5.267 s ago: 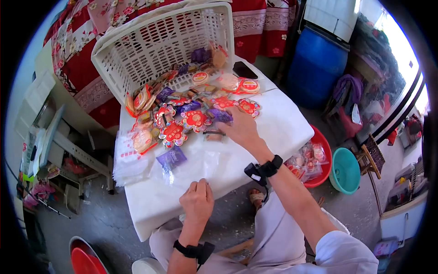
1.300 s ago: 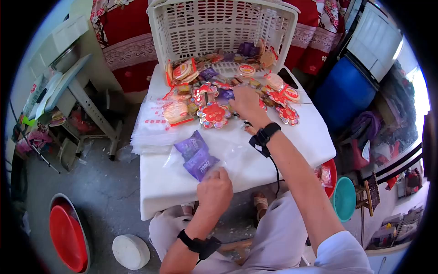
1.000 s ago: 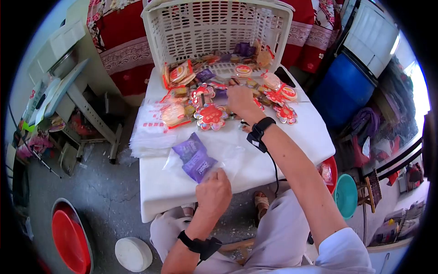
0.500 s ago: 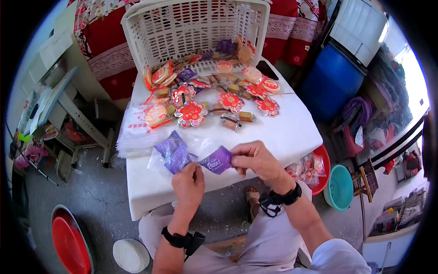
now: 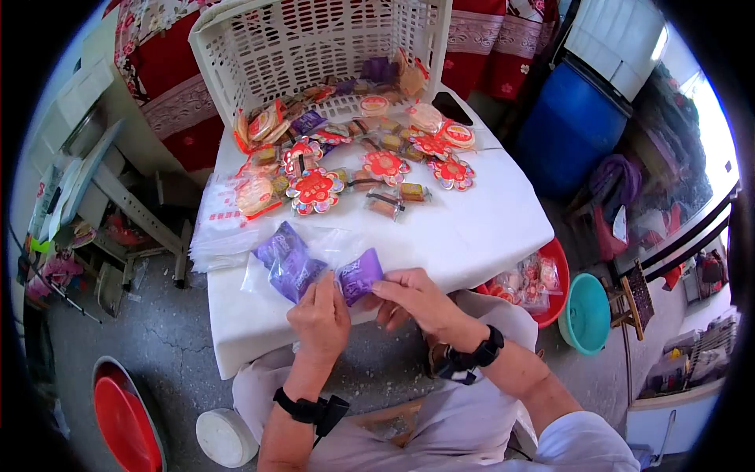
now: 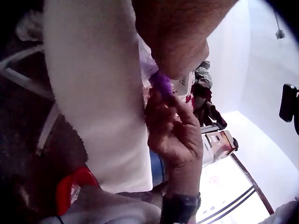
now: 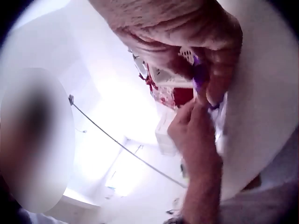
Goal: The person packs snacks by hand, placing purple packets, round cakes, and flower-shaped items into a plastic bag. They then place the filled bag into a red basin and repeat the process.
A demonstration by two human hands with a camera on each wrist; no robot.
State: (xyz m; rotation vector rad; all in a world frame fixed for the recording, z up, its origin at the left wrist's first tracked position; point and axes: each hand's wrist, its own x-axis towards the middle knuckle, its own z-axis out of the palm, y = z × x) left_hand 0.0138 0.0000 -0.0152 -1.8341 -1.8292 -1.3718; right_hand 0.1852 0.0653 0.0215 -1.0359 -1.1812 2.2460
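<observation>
At the table's front edge, the right hand [image 5: 417, 303] pinches a purple packet [image 5: 359, 275] by its right side. Close beside it the left hand [image 5: 321, 318] has thumb and fingers pinched on the edge of a clear plastic bag [image 5: 334, 242]. Purple packets [image 5: 288, 261] lie in the bag, left of the fingers. In the left wrist view the right hand [image 6: 175, 133] holds the purple packet [image 6: 161, 85]; the right wrist view shows the left hand [image 7: 198, 140] just under the packet [image 7: 199, 77].
A white crate [image 5: 314, 55] lies tipped on its side, with wrapped snacks [image 5: 314, 189] spread before it. Flat plastic bags [image 5: 216, 228] are stacked at the table's left. A red basin [image 5: 554, 275] of filled bags and a teal basin [image 5: 585, 315] stand on the floor at right.
The right hand has come back from the snack pile with a purple packet and now holds it closer to the left hand and bag. Earlier, the bag lay with fewer purple packets beside the left hand.
</observation>
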